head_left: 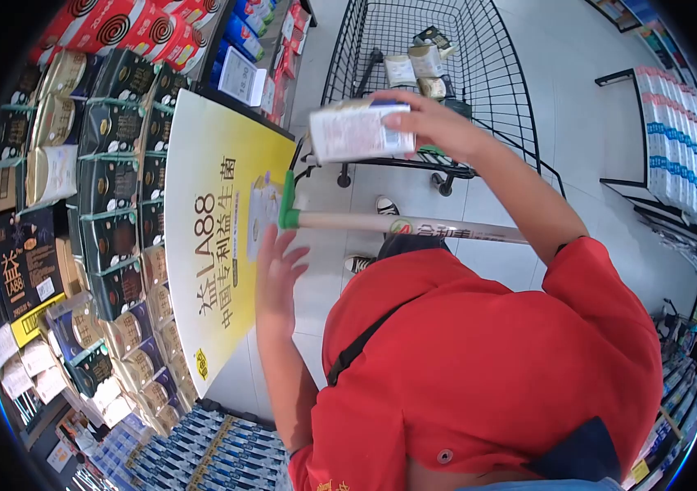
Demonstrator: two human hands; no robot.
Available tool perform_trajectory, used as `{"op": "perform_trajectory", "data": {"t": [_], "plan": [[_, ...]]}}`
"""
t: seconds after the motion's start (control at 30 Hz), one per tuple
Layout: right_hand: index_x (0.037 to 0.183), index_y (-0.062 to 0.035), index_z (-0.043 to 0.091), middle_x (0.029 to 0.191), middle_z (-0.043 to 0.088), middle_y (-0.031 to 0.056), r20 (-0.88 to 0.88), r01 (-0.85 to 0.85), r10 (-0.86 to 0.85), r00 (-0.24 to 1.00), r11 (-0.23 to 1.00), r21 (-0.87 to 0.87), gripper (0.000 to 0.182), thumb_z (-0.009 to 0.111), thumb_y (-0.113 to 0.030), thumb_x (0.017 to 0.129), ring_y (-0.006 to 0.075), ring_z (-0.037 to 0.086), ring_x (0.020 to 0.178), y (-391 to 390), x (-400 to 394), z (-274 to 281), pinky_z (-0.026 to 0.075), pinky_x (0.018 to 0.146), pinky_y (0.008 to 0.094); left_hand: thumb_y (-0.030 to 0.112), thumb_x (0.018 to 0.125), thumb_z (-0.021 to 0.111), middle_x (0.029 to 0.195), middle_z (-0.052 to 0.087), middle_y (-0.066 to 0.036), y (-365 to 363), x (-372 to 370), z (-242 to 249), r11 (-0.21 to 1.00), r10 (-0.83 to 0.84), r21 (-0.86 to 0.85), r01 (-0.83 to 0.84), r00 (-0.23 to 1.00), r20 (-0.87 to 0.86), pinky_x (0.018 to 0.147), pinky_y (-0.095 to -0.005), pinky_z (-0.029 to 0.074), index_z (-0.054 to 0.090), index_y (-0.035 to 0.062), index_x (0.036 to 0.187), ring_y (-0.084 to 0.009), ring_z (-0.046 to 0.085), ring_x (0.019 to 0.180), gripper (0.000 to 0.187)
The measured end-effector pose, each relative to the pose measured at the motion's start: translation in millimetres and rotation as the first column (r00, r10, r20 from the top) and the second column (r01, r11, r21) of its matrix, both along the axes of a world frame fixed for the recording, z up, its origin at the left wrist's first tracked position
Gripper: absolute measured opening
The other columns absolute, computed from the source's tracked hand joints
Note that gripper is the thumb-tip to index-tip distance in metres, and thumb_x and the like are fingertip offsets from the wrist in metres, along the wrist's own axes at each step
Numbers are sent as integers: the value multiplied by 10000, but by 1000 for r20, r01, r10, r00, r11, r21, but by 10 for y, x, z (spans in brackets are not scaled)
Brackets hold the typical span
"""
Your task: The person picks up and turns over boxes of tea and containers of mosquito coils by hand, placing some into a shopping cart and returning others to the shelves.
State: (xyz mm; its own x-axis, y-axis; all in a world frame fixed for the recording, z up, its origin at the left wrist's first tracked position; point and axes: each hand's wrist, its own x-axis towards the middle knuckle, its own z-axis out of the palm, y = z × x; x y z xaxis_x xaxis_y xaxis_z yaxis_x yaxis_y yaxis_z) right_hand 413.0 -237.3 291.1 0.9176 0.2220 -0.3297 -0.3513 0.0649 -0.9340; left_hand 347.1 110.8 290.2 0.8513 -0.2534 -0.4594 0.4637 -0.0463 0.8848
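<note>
My right hand (430,127) grips a small white pack (357,132) by its right end, above the near edge of the shopping cart. Small print covers the pack's side, but motion blurs it. My left hand (278,274) has its fingers spread and holds nothing. It is beside the yellow and white sign board (218,237), just below the green end of the cart handle (397,224). Inside the black wire shopping cart (492,82), several packs lie on the bottom, among them a white and gold pack (400,70) and a dark pack (433,38).
A shelf display of dark green packs (115,172) and gold packs (58,119) rises on the left, behind the sign. Red packs (128,29) top it. On the right stands a rack of white and blue packs (684,139). Blue packs (209,450) fill a display at the lower left.
</note>
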Motion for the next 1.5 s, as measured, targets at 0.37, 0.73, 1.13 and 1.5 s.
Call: {"op": "perform_trajectory", "data": {"t": [0.37, 0.73, 1.13, 1.5], "plan": [[1090, -27, 627, 741, 592, 90, -275, 81, -289, 917, 809, -582, 529, 686, -464, 797, 200, 550, 575, -1495, 652, -2399, 454, 460, 369, 453, 978, 525, 1376, 501, -130, 452, -782, -220, 921, 390, 38, -389, 914, -108, 950, -364, 423, 363, 44, 1464, -212, 537, 1140, 656], [1193, -11, 532, 885, 628, 160, -374, -187, -106, 921, 723, -665, 608, 693, -445, 800, 299, 601, 591, -1736, 451, -3513, 460, 431, 439, 351, 986, 545, 1321, 552, -84, 452, -1267, 185, 791, 592, 169, -587, 805, 24, 940, -338, 437, 437, 51, 1412, -192, 559, 1125, 531], [1351, -19, 475, 942, 623, 156, -378, -291, 32, 925, 700, -652, 641, 648, -398, 865, 201, 549, 556, -1717, 595, -2498, 423, 429, 366, 208, 856, 726, 1244, 612, -140, 2252, -880, 1570, 281, 204, 592, -756, 649, 733, 981, -345, 441, 525, 4, 1337, -223, 567, 1136, 559], [1346, -48, 510, 1049, 656, 37, -8, 63, -77, 997, 868, -493, 490, 555, -353, 966, 90, 602, 809, -1017, 141, -699, 467, 670, 230, 327, 728, 817, 1302, 582, -180, 3488, 255, 2030, -217, -266, 758, -616, 784, 561, 1019, -419, 442, 508, 31, 1364, -336, 551, 1202, 767]]}}
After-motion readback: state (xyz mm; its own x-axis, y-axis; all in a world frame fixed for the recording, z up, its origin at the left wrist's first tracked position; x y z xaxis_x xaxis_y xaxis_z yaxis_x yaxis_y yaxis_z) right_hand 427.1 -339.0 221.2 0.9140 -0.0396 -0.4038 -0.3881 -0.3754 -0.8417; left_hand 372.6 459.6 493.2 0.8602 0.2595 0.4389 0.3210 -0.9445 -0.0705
